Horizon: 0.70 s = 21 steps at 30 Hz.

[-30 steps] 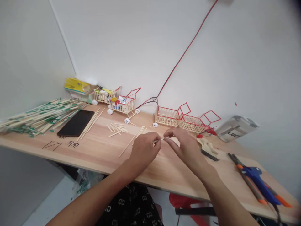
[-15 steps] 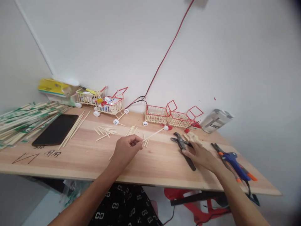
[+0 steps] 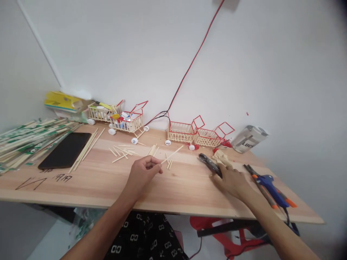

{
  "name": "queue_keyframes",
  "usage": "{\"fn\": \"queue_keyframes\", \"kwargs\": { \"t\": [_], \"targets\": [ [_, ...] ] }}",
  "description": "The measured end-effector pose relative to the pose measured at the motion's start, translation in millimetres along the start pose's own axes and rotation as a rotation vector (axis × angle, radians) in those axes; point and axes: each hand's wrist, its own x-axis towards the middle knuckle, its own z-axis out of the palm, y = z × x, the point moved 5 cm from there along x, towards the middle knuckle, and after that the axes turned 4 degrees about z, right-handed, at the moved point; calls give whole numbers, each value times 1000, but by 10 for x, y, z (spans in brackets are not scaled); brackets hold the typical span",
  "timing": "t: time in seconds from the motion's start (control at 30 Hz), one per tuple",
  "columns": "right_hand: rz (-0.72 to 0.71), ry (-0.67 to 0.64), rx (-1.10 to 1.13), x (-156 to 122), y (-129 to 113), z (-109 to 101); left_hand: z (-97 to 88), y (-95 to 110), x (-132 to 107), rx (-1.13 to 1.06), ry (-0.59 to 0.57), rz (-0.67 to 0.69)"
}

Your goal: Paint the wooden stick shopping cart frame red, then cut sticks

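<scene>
My left hand (image 3: 143, 175) pinches a thin wooden stick (image 3: 173, 154) between thumb and fingertips, the free end slanting up to the right above the table. At the right, my right hand (image 3: 230, 181) is wrapped over a pair of dark pliers (image 3: 208, 162) on the tabletop; their jaw end points up and left, and the palm hides the handles. Short cut sticks (image 3: 123, 151) lie loose left of my left hand, with another small bunch (image 3: 153, 149) just beyond it. A few more short pieces (image 3: 170, 164) rest under the held stick.
Small stick-built carts (image 3: 180, 133) with red handles line the wall; two hold bottle caps. Leftward lie a black phone (image 3: 65, 150), long sticks (image 3: 84, 150) and wrapped chopsticks (image 3: 24, 139). A blue glue gun (image 3: 271, 186) and a tilted can (image 3: 249, 139) are at right.
My right hand has closed around the pliers, and their jaws and handles have come together. The stick in my left hand has shifted slightly left.
</scene>
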Motion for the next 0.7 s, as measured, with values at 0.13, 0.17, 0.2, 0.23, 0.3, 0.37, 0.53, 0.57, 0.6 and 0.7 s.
{"fn": "queue_keyframes", "kwargs": {
  "t": [0.13,0.17,0.2,0.23,0.3,0.37,0.53,0.57,0.6,0.7],
  "targets": [
    [-28,81,235,-110,59,-143,19,17,4,-75,6,-45],
    [-42,70,338,-150,76,-173,30,32,3,-104,9,-57],
    [-49,49,448,-199,87,-196,44,50,1,-135,10,-67],
    [-55,-1,558,-259,83,-201,62,69,-2,-166,8,-73],
    [-82,-147,753,-416,12,-177,103,114,-8,-217,-2,-69],
    [-166,-217,877,-605,-132,-183,144,163,-19,-232,-8,-46],
    [-325,-286,947,-976,-537,-235,205,299,-58,-194,28,66],
    [-328,-286,955,-1008,-593,-253,212,324,-67,-191,38,86],
    [-332,-282,963,-1027,-641,-273,219,346,-77,-187,45,101],
    [-358,-271,988,-1047,-750,-327,247,386,-103,-179,39,116]
  ]
}}
